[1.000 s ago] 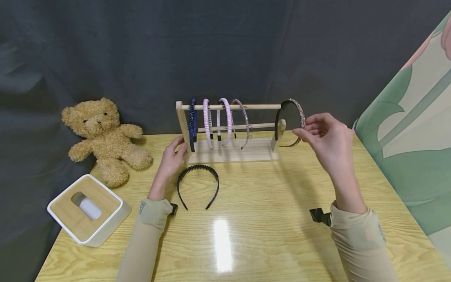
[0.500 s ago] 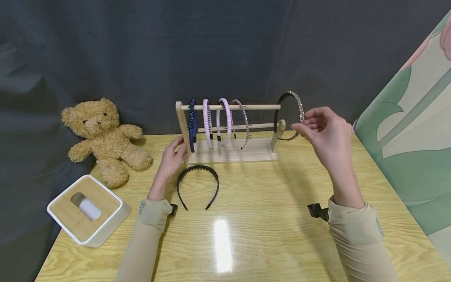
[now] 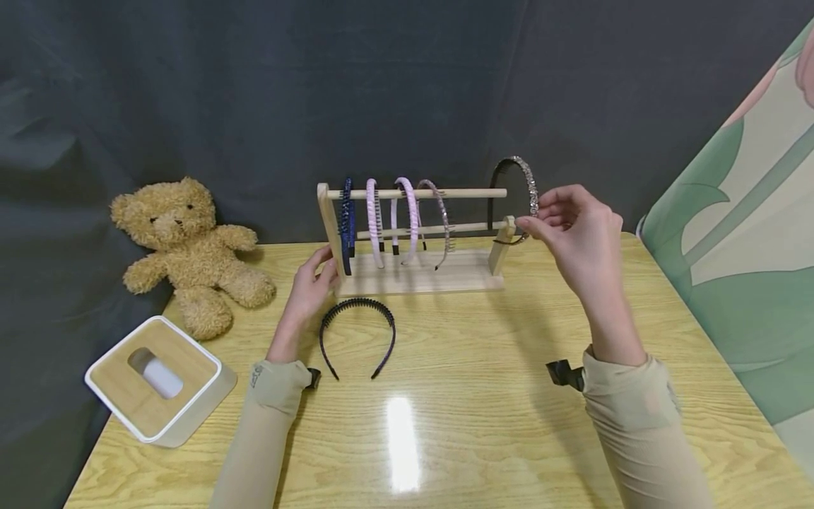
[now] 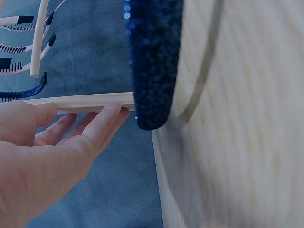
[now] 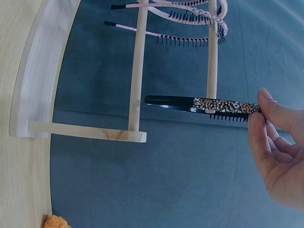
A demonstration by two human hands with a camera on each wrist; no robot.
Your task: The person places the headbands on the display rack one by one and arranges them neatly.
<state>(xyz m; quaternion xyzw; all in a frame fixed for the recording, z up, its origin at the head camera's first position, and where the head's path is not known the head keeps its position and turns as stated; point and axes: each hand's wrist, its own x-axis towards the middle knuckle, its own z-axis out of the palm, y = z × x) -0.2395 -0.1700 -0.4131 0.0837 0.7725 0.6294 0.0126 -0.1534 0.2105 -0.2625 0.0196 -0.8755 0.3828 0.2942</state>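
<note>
My right hand (image 3: 581,233) pinches a rhinestone-covered black headband (image 3: 532,191) between thumb and fingers. In the right wrist view, this toothed headband (image 5: 221,105) is level with the free end of the rack's upper rod (image 5: 212,76); whether they touch I cannot tell. Several headbands hang on the wooden rack (image 3: 420,283): dark blue sequinned ones (image 3: 346,226) at the left, then pink ones (image 3: 373,223) and a thin braided one (image 3: 443,219). My left hand (image 3: 311,283) rests its extended fingers against the rack's left upright (image 4: 95,102).
A black toothed headband (image 3: 357,302) lies on the wooden table (image 3: 470,424) before the rack. To the left are a teddy bear (image 3: 191,247) and a white box (image 3: 184,417) with a wooden lid. A dark curtain (image 3: 413,85) hangs behind.
My right hand has moved left and slightly up with the rhinestone headband, bringing it over the right end of the upper rod. My left hand and the rack have stayed put.
</note>
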